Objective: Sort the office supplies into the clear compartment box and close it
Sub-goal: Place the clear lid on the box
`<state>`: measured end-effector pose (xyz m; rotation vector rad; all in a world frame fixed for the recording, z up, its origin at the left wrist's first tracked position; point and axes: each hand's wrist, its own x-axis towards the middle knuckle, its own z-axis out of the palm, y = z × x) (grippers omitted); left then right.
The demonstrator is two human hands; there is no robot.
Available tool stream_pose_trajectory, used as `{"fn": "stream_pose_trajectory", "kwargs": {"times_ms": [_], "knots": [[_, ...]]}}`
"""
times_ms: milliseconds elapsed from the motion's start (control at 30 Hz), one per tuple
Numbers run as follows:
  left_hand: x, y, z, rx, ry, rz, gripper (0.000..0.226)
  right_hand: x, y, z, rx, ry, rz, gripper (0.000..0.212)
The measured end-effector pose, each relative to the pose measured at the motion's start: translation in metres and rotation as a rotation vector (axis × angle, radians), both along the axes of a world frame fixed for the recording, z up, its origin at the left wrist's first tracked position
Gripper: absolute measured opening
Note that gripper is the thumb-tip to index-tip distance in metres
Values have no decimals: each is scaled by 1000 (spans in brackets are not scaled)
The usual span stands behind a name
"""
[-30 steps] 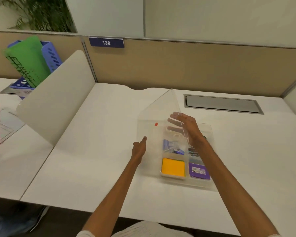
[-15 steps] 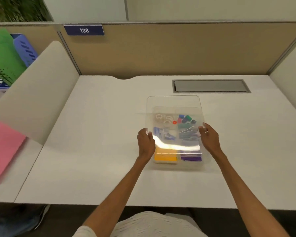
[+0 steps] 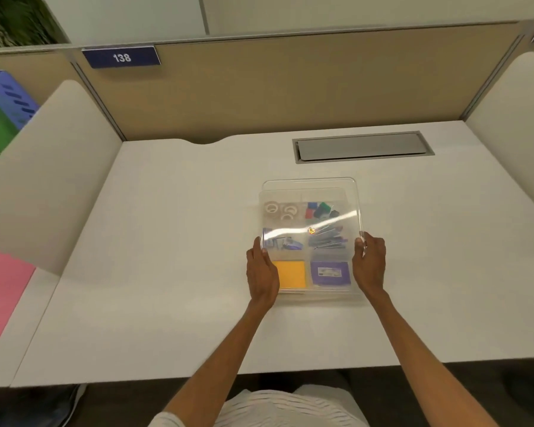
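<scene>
My left hand (image 3: 261, 269) lies along the left edge of the box (image 3: 321, 292) and my right hand (image 3: 369, 263) along the right edge. The fingers of both are fairly straight and press against the rim, not wrapped round anything. A second ago the lid (image 3: 330, 186) stood up on end under my right hand; now it lies flat over the compartments, glare streaking across it. Through it I see tape rolls (image 3: 279, 210), coloured clips (image 3: 321, 210), a yellow pad (image 3: 290, 274) and a purple packet (image 3: 330, 272), each in its own section. The box sits mid-bench (image 3: 167, 272), and I see nothing loose near it. So I judge the sorting done and the closing nearly so. Whether the lid has seated all round I cannot tell.
</scene>
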<state>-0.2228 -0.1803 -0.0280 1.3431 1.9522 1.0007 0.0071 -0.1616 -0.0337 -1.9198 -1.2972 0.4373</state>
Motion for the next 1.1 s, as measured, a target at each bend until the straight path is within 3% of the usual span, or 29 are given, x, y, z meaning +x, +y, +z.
{"fn": "stream_pose_trajectory", "kwargs": {"times_ms": [133,300,467,733,900,1100], "knots": [[-7,-4,-3,-13,2,-34,40,-4,10,1,-16,-26,2,31],[-8,5,-7,-166,82,10,26,-2,17,0,-27,-74,-16,30],[-7,7,-10,-207,255,12,34,-3,22,-1,-49,-92,-20,30],[-3,9,-4,-303,147,20,37,0,21,-8,-82,-6,-132,27],[-1,10,-4,-316,200,35,37,0,3,-25,-296,6,-195,51],[-2,11,-8,-290,234,38,36,1,2,-23,-313,137,-165,56]]}}
